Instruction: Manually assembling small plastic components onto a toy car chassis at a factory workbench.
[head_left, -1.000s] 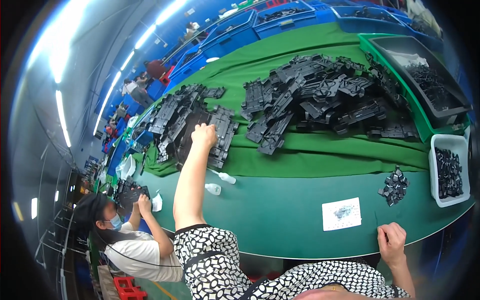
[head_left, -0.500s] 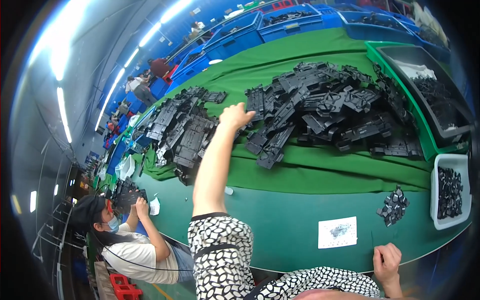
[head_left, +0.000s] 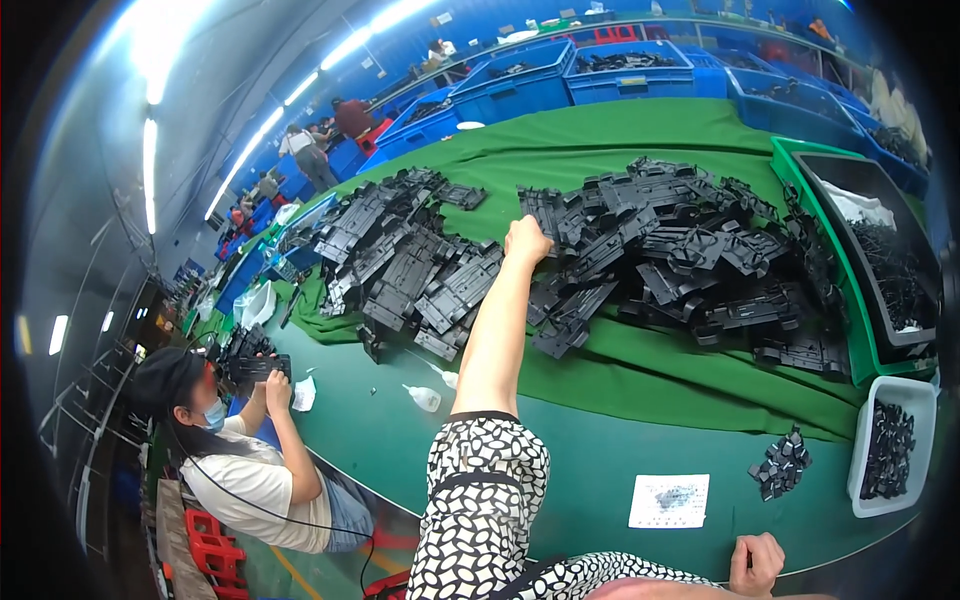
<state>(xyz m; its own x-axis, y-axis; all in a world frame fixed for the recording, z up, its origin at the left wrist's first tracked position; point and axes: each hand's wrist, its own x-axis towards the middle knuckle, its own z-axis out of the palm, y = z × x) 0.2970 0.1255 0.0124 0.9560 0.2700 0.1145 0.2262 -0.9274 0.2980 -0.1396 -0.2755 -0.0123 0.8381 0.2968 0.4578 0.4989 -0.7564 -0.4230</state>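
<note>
My left hand [head_left: 528, 240], arm stretched across the table, is closed at the edge of a black plastic chassis-like part [head_left: 545, 205]. That part lies at the left end of a large heap of similar black parts [head_left: 690, 240]. A second heap of flat black parts [head_left: 400, 265] lies left of my forearm. My right hand [head_left: 757, 563] rests curled at the near table edge, and nothing shows in its fingers. Closest to it are a small pile of black pieces [head_left: 780, 465] and a white printed card [head_left: 668, 501].
Green cloth [head_left: 640, 385] covers the far table. To the right stand a green crate [head_left: 860, 330] and a white bin [head_left: 860, 490] of small black pieces. Blue crates [head_left: 515, 92] line the back. Near my left forearm lies a white bottle [head_left: 424, 398]. A co-worker [head_left: 265, 490] sits at left.
My left hand has closed its fingers on the edge of a black part at the right heap. The view has shifted, uncovering white bottles beside my forearm. My right hand stays by the table edge.
</note>
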